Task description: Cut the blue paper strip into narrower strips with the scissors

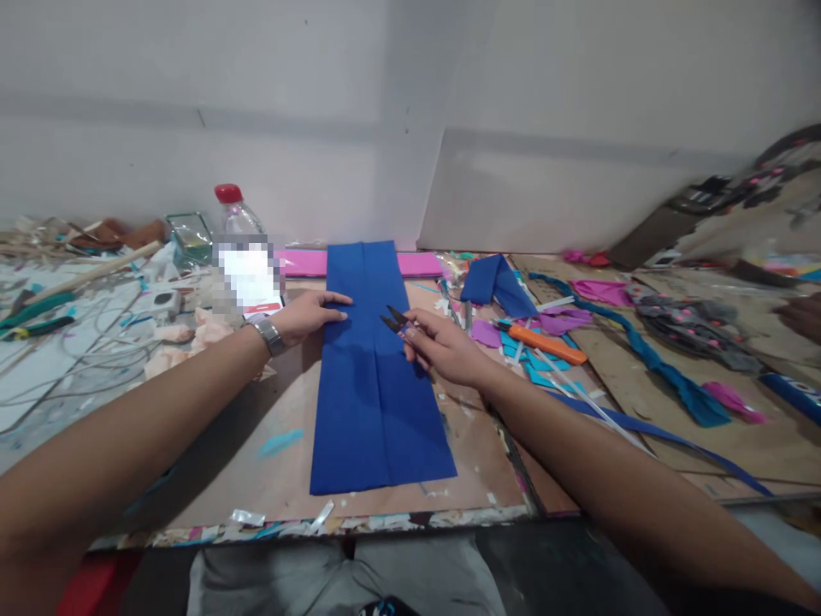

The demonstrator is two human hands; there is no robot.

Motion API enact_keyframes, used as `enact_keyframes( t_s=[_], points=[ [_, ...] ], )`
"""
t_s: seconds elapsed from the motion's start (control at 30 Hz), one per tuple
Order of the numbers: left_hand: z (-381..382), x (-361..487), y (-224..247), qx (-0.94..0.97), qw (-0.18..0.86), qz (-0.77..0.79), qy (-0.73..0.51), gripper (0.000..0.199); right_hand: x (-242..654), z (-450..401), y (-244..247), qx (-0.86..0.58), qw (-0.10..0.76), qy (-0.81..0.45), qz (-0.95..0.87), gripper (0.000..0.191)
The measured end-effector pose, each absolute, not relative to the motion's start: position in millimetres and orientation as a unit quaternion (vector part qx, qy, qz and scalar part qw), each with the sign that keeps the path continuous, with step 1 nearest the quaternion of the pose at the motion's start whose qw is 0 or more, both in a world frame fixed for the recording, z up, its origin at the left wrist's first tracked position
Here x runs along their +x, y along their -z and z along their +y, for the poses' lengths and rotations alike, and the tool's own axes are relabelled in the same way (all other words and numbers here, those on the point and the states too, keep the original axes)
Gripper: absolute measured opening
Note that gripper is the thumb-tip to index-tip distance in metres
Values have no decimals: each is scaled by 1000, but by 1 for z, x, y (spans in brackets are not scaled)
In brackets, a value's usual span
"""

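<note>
A long blue sheet [380,368], creased down its length, lies flat in front of me; whether it is paper or cloth I cannot tell. My left hand [306,315], with a watch on the wrist, rests its spread fingertips on the sheet's left edge. Over the sheet's right side, my right hand [440,344] is closed around small thread snips [396,320]. Their dark blades are parted and point left above the sheet, and their handles are mostly hidden by my fingers.
Behind the sheet lies a pink strip [304,263]. A bottle with a red cap [228,193] and a lit phone [250,278] stand at the left. Pliers [38,316] lie farther left. To the right are an orange cutter [545,343], a folded blue piece [497,287] and scraps.
</note>
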State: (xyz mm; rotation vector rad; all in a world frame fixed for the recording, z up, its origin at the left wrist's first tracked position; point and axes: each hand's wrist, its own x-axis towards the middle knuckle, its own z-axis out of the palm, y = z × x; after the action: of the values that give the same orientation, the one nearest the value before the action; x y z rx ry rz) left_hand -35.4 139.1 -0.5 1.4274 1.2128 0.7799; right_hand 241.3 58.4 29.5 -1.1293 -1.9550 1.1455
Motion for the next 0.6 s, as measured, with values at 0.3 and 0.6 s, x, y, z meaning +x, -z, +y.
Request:
enact_keyframes(
  t_s=[0.3, 0.6],
  points=[
    [130, -24, -14, 692, 394, 495, -348, 67, 224, 33, -20, -405, 306, -557, -657, 28],
    [151, -26, -19, 786, 203, 431, -395, 74, 229, 26, -20, -412, 369, -526, -646, 30]
  ],
)
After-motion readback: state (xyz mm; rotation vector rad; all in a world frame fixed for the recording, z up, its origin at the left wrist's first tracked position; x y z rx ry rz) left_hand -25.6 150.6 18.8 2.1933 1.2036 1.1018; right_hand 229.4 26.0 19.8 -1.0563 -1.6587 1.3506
